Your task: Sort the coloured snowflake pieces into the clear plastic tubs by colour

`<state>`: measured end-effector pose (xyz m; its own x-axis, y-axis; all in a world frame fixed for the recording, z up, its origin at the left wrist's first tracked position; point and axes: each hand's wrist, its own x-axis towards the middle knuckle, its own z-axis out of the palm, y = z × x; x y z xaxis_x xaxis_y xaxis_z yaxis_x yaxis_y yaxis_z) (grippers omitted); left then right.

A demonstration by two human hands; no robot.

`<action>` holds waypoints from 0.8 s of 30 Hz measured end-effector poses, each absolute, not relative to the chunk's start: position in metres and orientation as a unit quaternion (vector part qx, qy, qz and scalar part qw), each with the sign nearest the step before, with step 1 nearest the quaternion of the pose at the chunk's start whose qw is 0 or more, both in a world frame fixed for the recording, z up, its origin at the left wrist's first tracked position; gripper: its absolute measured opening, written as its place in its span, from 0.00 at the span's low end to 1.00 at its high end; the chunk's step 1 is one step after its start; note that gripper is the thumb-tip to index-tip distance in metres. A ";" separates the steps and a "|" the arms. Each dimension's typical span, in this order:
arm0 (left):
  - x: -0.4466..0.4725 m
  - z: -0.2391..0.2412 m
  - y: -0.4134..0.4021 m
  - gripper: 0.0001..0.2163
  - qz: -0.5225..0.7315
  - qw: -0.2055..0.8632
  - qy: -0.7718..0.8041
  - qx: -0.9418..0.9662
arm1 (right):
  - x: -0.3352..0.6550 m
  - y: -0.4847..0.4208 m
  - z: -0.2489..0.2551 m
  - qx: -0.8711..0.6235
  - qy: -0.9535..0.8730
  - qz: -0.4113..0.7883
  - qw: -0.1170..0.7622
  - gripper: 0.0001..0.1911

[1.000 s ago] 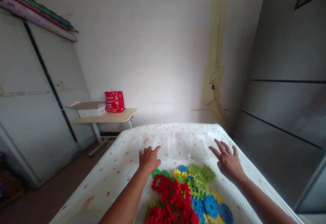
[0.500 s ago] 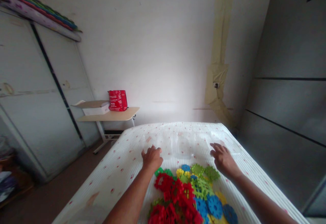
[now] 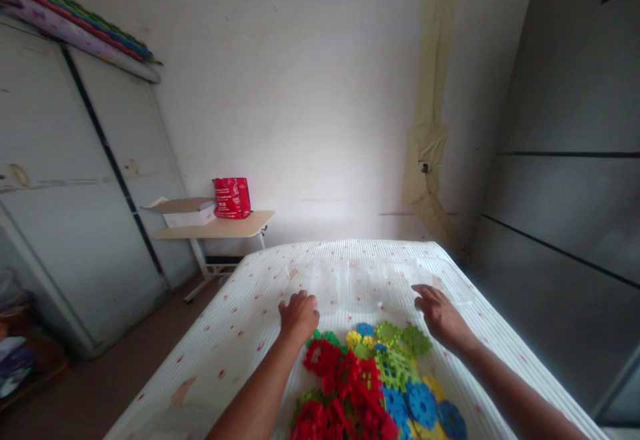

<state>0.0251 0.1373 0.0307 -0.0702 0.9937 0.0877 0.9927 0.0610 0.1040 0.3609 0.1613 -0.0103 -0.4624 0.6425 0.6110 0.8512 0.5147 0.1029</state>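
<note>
A heap of plastic snowflake-style linking pieces lies on the bed's striped, spotted cover [image 3: 240, 333] in front of me. Red pieces [image 3: 345, 387] pile up at the left, blue discs [image 3: 421, 405] lie at the right, and green pieces [image 3: 395, 365] and yellow ones sit among them. My left hand [image 3: 299, 317] hovers just beyond the heap's left side, fingers loosely bent and apart, nothing seen in them. Past the heap's right side is my right hand [image 3: 440, 313], fingers extended to the left and holding nothing visible. Clear plastic trays [image 3: 363, 287], faint against the cover, lie beyond both hands.
Back left, a small wheeled table [image 3: 235, 225] carries a red bag [image 3: 232, 198] and a white box [image 3: 190, 215]. Sliding cabinet doors [image 3: 75, 193] line the left, a grey panelled surface [image 3: 565, 213] the right. Another clear plastic item [image 3: 175, 420] lies at the near left.
Both hands have shifted very slightly toward me, and the right hand's fingers look a little closer together. The heap of pieces stays as it was.
</note>
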 end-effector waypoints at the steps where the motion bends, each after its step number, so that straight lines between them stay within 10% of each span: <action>1: 0.025 0.031 0.137 0.13 0.068 0.004 0.728 0.682 | 0.361 0.161 -0.009 -0.451 -0.833 -0.201 0.251 0.17; 14: 0.034 0.064 0.091 0.23 0.097 0.004 0.712 0.696 | 0.351 0.102 0.005 -0.466 -0.823 -0.057 0.321 0.15; 24: 0.016 0.026 -0.023 0.39 0.186 0.271 0.663 0.673 | 0.357 0.041 -0.001 -0.620 -0.723 0.161 0.259 0.26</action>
<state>0.0159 -0.0228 0.0263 0.0523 0.9927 -0.1084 0.7907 0.0251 0.6116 0.3566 0.0411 -0.0012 -0.0965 0.9801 0.1737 0.8133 0.1782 -0.5539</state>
